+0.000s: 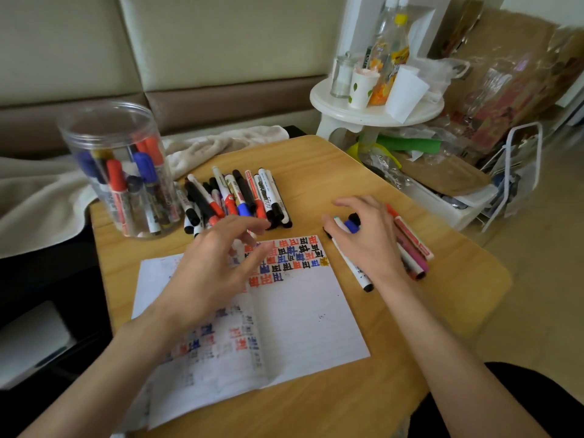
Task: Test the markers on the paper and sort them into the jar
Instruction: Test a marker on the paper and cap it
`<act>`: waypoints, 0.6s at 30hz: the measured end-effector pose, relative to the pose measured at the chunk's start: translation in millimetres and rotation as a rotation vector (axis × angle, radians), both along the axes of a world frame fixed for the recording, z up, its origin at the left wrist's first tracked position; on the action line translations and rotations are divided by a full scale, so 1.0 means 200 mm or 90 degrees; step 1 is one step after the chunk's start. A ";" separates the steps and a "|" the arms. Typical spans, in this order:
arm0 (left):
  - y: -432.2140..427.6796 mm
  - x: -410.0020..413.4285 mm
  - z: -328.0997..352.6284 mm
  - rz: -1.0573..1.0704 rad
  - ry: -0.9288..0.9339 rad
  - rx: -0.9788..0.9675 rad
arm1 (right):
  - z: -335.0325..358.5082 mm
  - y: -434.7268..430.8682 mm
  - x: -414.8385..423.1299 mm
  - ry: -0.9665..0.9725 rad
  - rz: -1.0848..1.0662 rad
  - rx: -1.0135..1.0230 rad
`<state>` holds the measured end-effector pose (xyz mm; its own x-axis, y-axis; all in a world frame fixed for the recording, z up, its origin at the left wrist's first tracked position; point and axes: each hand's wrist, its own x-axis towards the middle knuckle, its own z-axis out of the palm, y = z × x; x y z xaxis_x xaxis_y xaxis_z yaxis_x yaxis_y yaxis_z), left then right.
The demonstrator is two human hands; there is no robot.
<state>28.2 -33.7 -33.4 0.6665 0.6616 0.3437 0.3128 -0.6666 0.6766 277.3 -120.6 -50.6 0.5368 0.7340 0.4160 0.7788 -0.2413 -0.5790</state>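
- two hands up: right hand pinches blue-capped marker, right of paper; left hand loose, empty.
- i'd uncap, scribble on bare paper, then drop in jar, far left.

A small wooden table has a tall clear jar at the left rear. A pile of markers lies just beside it, leaving only a narrow gap. Bare wood separates the pile from loose markers under the right hand. Flat paper fills the middle. The right front is bare wood. A cluttered stool stands beyond the rear right edge.
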 end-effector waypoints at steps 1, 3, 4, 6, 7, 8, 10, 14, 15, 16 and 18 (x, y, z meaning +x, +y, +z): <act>0.01 -0.01 0.00 0.002 0.001 0.002 | 0.00 0.03 -0.03 -0.010 0.020 -0.001; 0.03 -0.05 -0.01 0.008 0.007 0.004 | 0.00 0.09 -0.10 -0.034 0.058 -0.002; 0.04 -0.07 -0.01 0.012 0.010 0.007 | 0.00 0.11 -0.12 -0.045 0.070 -0.001; 0.05 -0.09 -0.01 0.019 0.014 0.013 | -0.02 0.16 -0.17 -0.073 0.076 -0.003; 0.05 -0.11 -0.01 0.023 0.016 0.014 | -0.03 0.19 -0.19 -0.089 0.076 -0.006; 0.05 -0.12 0.00 0.025 0.016 0.015 | -0.03 0.20 -0.20 -0.101 0.074 -0.011; 0.06 -0.14 0.00 0.029 0.018 0.016 | -0.04 0.23 -0.23 -0.110 0.067 -0.010; 0.05 -0.16 -0.01 0.027 0.027 0.020 | -0.06 0.26 -0.26 -0.131 0.037 -0.017; 0.05 -0.16 -0.02 0.025 0.029 0.017 | -0.07 0.26 -0.26 -0.133 0.034 -0.013; 0.04 -0.16 -0.02 0.022 0.032 0.015 | -0.07 0.26 -0.27 -0.130 0.034 -0.001; 0.04 -0.16 -0.03 0.016 0.033 0.011 | -0.07 0.25 -0.27 -0.123 0.044 0.041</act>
<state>-3.3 -25.2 -39.9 0.6674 0.6722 0.3205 0.3632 -0.6695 0.6479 223.1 -69.9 -65.0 0.3922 0.7349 0.5532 0.8902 -0.1518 -0.4296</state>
